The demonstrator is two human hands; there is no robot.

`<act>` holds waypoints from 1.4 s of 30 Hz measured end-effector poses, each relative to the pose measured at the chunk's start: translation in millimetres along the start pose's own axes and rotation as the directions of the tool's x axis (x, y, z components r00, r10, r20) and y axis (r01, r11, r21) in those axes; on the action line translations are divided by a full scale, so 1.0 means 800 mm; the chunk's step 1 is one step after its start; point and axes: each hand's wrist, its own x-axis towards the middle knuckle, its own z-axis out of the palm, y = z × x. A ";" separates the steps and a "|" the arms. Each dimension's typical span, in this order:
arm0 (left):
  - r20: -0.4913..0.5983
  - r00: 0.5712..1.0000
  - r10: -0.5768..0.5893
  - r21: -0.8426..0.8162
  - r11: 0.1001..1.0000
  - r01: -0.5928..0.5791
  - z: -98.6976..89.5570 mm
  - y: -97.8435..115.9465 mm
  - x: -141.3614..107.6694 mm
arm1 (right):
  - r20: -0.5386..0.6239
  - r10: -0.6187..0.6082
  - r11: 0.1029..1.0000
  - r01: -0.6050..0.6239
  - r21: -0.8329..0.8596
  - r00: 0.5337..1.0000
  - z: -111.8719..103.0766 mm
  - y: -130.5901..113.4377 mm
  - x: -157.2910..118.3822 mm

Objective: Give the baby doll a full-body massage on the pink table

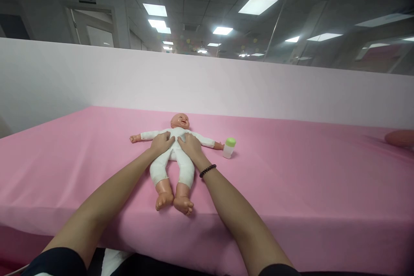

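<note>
We lay a baby doll [168, 167] in a white bodysuit face up on a pink sheet [284, 177], at 12 o'clock from our chest, its arms outstretched. Our left hand [161, 143] and right hand [190, 145] rest open and flat on its torso, one on each side of the midline, with the fingertips nearly meeting. Neither hand grips. A small green-capped bottle [229, 148] stands upright at the doll's 3 o'clock, just beyond its arm.

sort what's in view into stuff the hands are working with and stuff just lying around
Being worked with:
the baby doll, in a white suit
left hand and right hand, flat on its chest

Lying about:
small green-capped bottle
pink sheet
round pinkish object
</note>
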 end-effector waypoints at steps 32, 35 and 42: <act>-0.056 0.976 0.210 -0.069 0.975 -0.213 0.004 -0.007 0.000 | 0.010 -0.014 0.994 0.015 -0.105 1.000 -0.001 -0.006 -0.001; -0.074 0.955 0.286 -0.115 0.949 -0.293 0.005 -0.008 0.000 | 0.025 -0.135 0.989 0.136 -0.050 0.991 0.001 -0.003 0.001; -0.029 0.935 0.354 -0.220 0.910 -0.351 0.008 -0.009 0.005 | 0.142 -0.260 0.952 0.228 0.206 0.955 0.019 0.023 0.017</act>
